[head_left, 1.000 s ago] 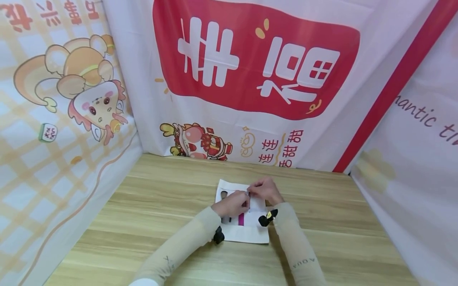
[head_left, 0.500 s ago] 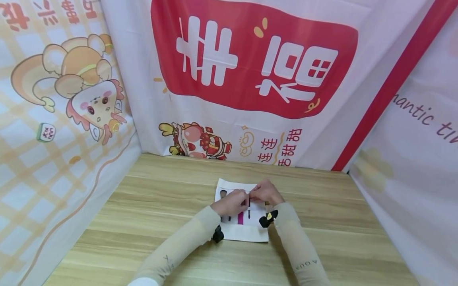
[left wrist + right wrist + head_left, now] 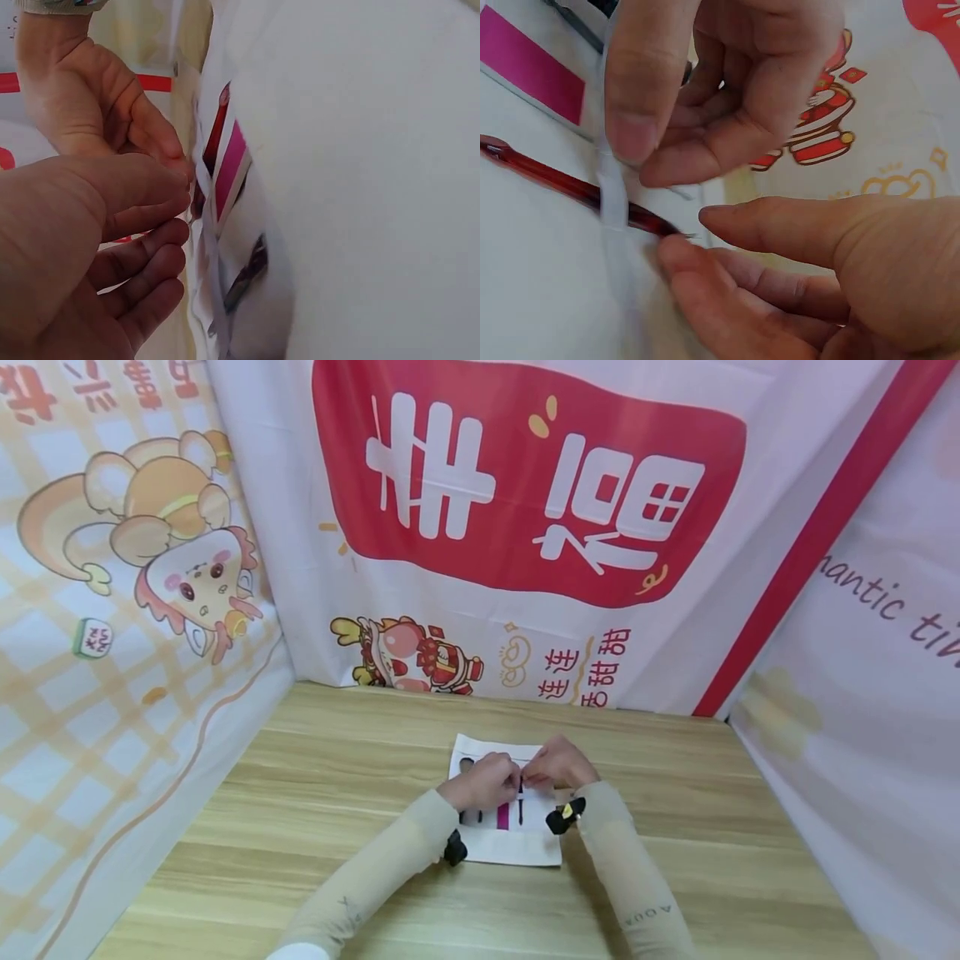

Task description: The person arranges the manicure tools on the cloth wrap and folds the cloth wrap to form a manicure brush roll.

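Note:
A white sheet (image 3: 510, 847) lies on the table with a whitish band (image 3: 613, 202) across it. A slim dark red tool (image 3: 562, 182) with a fine tip passes under this band. My left hand (image 3: 489, 781) is curled over the sheet; its thumb and forefinger pinch the band, as the right wrist view shows. My right hand (image 3: 558, 764) has its forefinger at the tool's tip, the thumb close on the other side. In the left wrist view the left hand (image 3: 97, 232) hides most of the right fingertips. A magenta strip (image 3: 536, 67) lies alongside the tool.
Left of the magenta strip, a tool with a dark rounded head (image 3: 467, 765) lies on the sheet, partly covered by the left hand. The wooden table (image 3: 360, 727) extends around the sheet. Printed cloth walls (image 3: 450, 652) enclose the back and sides.
The slim tool has slid down the sheet toward the person, more of it showing below the hands. The right hand has come down slightly with it; the left hand has hardly moved.

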Tool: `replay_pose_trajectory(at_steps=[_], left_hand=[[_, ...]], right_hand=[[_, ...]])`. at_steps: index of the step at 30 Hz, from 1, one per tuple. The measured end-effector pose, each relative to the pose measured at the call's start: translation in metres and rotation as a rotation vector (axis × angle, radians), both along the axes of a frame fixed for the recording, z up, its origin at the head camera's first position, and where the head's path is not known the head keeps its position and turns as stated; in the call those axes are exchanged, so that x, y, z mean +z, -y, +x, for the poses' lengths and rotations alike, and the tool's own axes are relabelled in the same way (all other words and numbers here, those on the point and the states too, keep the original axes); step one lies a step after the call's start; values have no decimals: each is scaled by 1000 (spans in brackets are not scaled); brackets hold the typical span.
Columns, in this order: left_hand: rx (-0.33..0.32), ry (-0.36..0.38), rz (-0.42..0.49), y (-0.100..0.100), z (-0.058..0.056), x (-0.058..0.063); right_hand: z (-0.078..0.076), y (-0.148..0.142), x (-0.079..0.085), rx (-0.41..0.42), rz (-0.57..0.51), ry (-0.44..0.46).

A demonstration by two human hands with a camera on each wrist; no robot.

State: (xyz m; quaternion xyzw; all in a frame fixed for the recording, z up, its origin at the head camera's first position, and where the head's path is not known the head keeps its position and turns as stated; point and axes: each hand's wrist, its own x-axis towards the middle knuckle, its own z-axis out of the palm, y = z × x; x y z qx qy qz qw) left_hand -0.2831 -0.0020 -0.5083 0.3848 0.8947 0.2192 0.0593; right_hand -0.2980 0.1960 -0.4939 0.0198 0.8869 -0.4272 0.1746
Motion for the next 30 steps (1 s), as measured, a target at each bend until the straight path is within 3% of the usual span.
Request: replay_pose_trajectory(at_steps=[6, 12, 20, 23, 30], left_hand=[[64, -49, -65, 32, 0, 7], [73, -67, -105, 72, 2, 15], [-15, -72, -213, 97, -11, 5], [-7, -58, -248, 99, -16, 5], [52, 13, -314, 104, -25, -1]], right_hand=[[22, -9, 36, 110, 161, -84], [61, -19, 53, 338, 314, -271], [131, -31, 34, 378, 528, -269], [151, -33, 26, 430, 567, -287], [186, -24, 10, 534, 538, -286]])
